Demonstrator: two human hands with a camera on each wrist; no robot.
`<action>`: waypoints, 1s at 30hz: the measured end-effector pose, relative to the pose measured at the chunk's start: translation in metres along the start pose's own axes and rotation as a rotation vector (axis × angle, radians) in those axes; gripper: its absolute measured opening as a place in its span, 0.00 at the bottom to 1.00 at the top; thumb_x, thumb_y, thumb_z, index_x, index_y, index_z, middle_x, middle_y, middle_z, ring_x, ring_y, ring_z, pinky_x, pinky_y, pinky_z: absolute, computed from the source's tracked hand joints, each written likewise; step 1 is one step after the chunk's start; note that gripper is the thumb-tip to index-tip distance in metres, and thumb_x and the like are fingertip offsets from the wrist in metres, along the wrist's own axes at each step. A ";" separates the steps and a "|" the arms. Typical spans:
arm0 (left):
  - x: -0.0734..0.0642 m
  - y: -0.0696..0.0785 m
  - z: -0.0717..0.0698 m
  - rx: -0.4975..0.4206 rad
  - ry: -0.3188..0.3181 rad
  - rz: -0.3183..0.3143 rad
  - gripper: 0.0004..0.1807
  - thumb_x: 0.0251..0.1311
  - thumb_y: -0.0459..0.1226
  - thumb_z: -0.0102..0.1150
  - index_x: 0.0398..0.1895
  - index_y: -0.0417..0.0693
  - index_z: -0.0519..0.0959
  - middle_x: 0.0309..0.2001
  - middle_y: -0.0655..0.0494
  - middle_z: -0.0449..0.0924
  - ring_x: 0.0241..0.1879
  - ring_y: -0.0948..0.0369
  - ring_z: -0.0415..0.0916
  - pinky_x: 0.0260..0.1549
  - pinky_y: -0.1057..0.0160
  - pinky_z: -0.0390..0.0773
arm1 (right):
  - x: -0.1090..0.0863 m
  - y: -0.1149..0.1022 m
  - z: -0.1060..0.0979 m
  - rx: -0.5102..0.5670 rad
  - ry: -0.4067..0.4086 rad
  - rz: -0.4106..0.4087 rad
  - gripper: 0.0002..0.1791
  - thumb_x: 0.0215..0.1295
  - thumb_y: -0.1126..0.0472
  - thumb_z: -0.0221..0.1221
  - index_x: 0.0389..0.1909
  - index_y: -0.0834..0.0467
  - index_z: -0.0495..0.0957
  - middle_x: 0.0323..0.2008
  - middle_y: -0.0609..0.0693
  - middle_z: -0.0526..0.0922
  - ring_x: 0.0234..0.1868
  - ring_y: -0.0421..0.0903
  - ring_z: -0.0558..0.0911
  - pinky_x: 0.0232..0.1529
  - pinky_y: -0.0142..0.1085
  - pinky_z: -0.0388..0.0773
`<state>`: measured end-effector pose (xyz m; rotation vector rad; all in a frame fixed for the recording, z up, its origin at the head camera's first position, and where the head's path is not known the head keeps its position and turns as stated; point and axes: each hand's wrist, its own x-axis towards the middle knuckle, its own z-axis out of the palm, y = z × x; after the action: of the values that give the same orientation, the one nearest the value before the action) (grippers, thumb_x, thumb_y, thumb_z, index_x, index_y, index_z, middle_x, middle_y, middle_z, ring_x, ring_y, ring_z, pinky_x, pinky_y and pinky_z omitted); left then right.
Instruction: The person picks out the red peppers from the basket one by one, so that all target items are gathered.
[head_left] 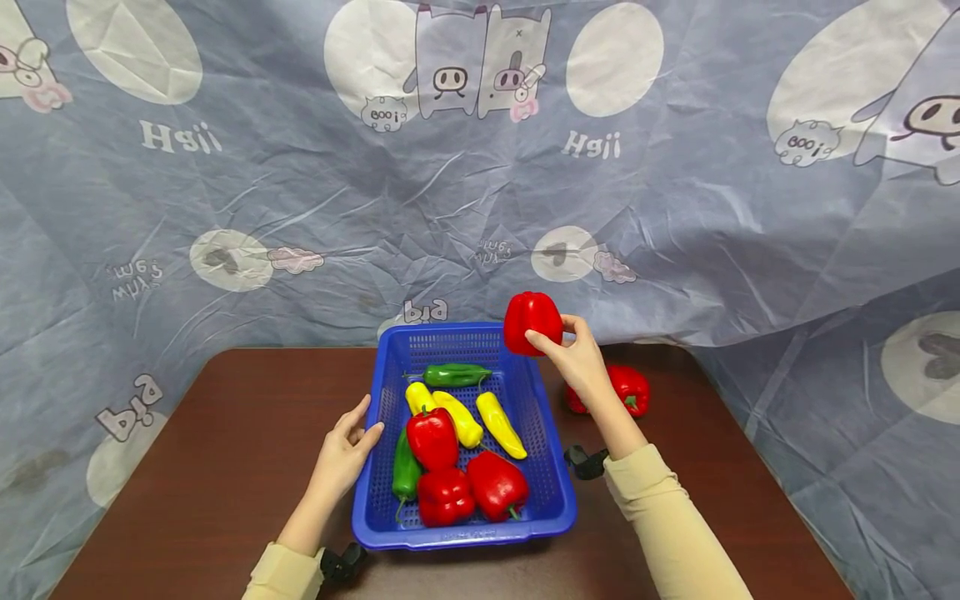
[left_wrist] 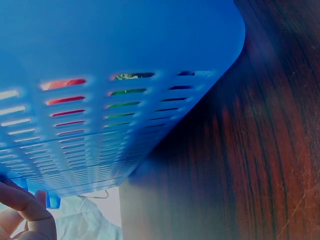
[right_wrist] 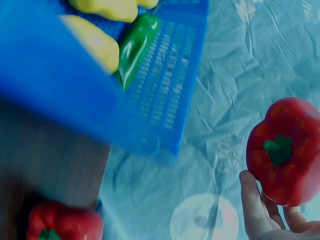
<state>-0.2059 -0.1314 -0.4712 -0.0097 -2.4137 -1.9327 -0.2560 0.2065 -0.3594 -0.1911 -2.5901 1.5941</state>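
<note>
My right hand (head_left: 577,354) grips a red bell pepper (head_left: 531,323) above the far right corner of the blue plastic basket (head_left: 558,492). In the right wrist view its green stem (right_wrist: 272,146) faces the camera. My left hand (head_left: 345,446) holds the basket's left rim, thumb over the edge. The left wrist view shows this hand's bent fingers (left_wrist: 27,207) near the rim. Inside the basket lie three red bell peppers (head_left: 446,497), several yellow peppers (head_left: 501,425) and two long green peppers (head_left: 456,375), one at the far end and one at the near left.
Red bell pepper (head_left: 628,390) lies on the brown table (head_left: 262,433) right of the basket, partly hidden by my right forearm. A grey-blue printed cloth (head_left: 450,208) hangs behind the table's far edge. Black straps (head_left: 585,462) sit at both wrists.
</note>
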 end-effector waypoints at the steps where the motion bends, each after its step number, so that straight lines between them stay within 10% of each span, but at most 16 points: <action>1: 0.000 0.000 0.000 -0.001 0.001 0.002 0.32 0.65 0.30 0.59 0.72 0.39 0.63 0.58 0.35 0.69 0.30 0.73 0.77 0.29 0.73 0.80 | -0.001 0.002 -0.005 0.005 0.005 0.006 0.45 0.59 0.35 0.62 0.69 0.57 0.59 0.67 0.56 0.67 0.56 0.55 0.77 0.54 0.47 0.76; 20: 0.005 -0.004 -0.003 0.046 -0.008 -0.003 0.33 0.66 0.32 0.60 0.73 0.42 0.63 0.56 0.37 0.70 0.28 0.72 0.76 0.29 0.72 0.79 | -0.032 0.061 -0.055 0.027 0.069 0.142 0.47 0.64 0.39 0.60 0.72 0.64 0.55 0.65 0.61 0.68 0.63 0.54 0.70 0.51 0.33 0.74; 30: 0.003 -0.006 -0.001 0.009 0.015 0.071 0.32 0.64 0.30 0.60 0.71 0.39 0.65 0.50 0.39 0.71 0.24 0.70 0.73 0.24 0.71 0.78 | -0.045 0.095 -0.055 0.010 0.055 0.179 0.50 0.65 0.39 0.60 0.73 0.67 0.51 0.67 0.66 0.63 0.66 0.59 0.66 0.67 0.50 0.66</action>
<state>-0.2087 -0.1342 -0.4766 -0.0795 -2.3789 -1.8852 -0.1981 0.2904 -0.4207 -0.4716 -2.5858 1.6312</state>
